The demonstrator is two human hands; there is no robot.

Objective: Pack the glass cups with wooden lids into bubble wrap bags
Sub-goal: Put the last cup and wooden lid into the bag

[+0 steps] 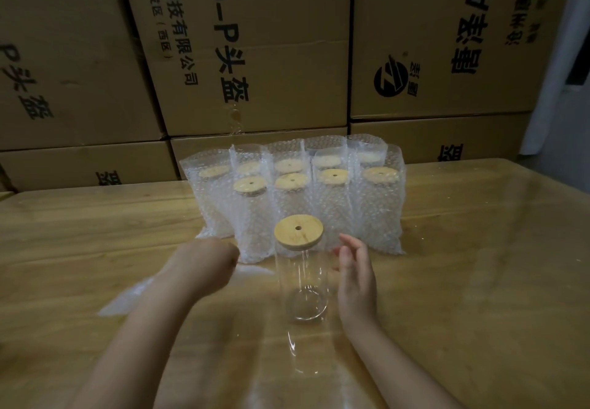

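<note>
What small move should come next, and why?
Probably lift the flat bubble wrap bag by the left hand: the front glass cup stands lidded but unbagged, the right hand open beside it, the cups behind already bagged.

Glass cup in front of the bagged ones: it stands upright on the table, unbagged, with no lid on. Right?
Not quite: the head view shows the glass cup with its wooden lid on. The rest holds: it stands upright on the table, unbagged, in front of the bagged cups.

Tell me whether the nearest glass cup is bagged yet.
Not bagged: the glass cup stands bare on the table, clear walls showing, unlike the bubble-wrapped cups behind it.
</note>
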